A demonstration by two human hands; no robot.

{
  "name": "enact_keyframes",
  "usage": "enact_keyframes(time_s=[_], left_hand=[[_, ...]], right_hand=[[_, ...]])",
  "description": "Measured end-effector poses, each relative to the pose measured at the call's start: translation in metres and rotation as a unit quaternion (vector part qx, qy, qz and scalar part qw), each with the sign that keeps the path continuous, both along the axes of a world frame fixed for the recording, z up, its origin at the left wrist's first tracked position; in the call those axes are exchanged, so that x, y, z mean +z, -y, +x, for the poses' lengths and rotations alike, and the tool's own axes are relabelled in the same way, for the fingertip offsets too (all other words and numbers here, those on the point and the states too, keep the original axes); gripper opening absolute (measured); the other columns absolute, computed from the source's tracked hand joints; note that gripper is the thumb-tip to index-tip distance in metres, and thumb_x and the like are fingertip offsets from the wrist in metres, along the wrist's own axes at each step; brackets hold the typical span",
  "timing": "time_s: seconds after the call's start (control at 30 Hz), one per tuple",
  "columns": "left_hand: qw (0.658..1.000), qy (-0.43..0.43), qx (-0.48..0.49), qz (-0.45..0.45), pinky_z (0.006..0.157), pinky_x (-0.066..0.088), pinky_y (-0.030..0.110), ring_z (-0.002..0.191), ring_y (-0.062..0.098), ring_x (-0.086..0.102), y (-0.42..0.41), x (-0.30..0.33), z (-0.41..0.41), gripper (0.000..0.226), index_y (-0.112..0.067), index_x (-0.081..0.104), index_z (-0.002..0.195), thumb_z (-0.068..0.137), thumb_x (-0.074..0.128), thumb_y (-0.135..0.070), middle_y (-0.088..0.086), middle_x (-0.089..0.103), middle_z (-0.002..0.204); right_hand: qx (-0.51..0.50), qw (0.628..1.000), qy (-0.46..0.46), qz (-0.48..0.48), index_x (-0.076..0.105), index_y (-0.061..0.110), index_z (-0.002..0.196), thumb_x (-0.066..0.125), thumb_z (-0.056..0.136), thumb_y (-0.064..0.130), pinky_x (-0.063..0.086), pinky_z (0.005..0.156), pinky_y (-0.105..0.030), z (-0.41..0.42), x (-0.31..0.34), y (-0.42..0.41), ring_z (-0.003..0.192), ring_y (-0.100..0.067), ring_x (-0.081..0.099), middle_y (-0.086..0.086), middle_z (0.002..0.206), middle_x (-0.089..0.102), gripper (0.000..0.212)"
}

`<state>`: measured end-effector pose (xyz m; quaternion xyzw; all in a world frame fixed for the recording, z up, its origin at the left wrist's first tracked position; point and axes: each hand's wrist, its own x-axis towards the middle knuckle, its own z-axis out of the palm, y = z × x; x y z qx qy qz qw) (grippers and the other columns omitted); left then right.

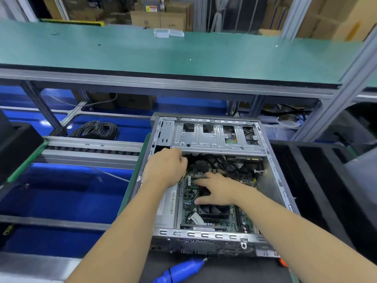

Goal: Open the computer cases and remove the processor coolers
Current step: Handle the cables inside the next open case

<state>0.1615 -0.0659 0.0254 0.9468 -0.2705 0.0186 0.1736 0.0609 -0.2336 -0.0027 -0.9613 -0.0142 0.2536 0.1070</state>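
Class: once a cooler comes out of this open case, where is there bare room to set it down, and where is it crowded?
Free: the green shelf above, bare left of the clear boxes. Crowded: inside the computer case, where the left hand and right hand work among cables.

Computer case point(271, 160), centre frame: bare silver-grey metal. Motherboard point(188, 203) inside: dark green, speckled silver. Black cables point(206, 160) above it. Bench top point(122, 52), upper frame: teal green. Screwdriver point(183, 269), bottom centre: bright blue. Coiled cable point(95, 129), left: black.
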Motion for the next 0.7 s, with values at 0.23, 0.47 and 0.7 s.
enact_keyframes(time_s=[0.23, 0.47, 0.7], left_hand=[[1.000, 0.008, -0.001, 0.000, 0.048, 0.034, 0.028, 0.054, 0.017, 0.051, 0.001, -0.002, 0.004, 0.027, -0.019, 0.049, 0.065, 0.088, 0.042, -0.031, -0.003, 0.054, 0.061], [1.000, 0.010, 0.009, 0.001, 0.051, 0.038, 0.029, 0.056, 0.017, 0.052, 0.001, -0.005, 0.004, 0.026, -0.020, 0.051, 0.067, 0.087, 0.041, -0.034, -0.004, 0.055, 0.063], [1.000, -0.003, 0.005, -0.003, 0.052, 0.045, 0.031, 0.057, 0.019, 0.053, 0.000, -0.003, 0.003, 0.026, -0.018, 0.050, 0.067, 0.088, 0.043, -0.031, -0.001, 0.055, 0.063]], right_hand=[[0.083, 0.996, 0.028, -0.031, 0.043, 0.028, 0.148, 0.057, 0.087, 0.065, 0.024, 0.115, -0.058, -0.015, 0.002, -0.021, 0.144, -0.030, 0.021, -0.005, 0.156, 0.029, 0.073], [0.246, 0.949, 0.143, -0.135, 0.067, 0.017, 0.110, 0.055, 0.093, 0.039, 0.032, 0.102, -0.056, -0.010, -0.006, -0.061, 0.118, -0.032, 0.042, -0.010, 0.121, 0.057, 0.030], [-0.015, 0.995, 0.070, -0.064, 0.052, 0.011, 0.076, 0.058, 0.090, 0.026, 0.045, 0.098, -0.048, 0.021, -0.009, -0.046, 0.088, -0.029, 0.053, -0.006, 0.081, 0.055, 0.021]])
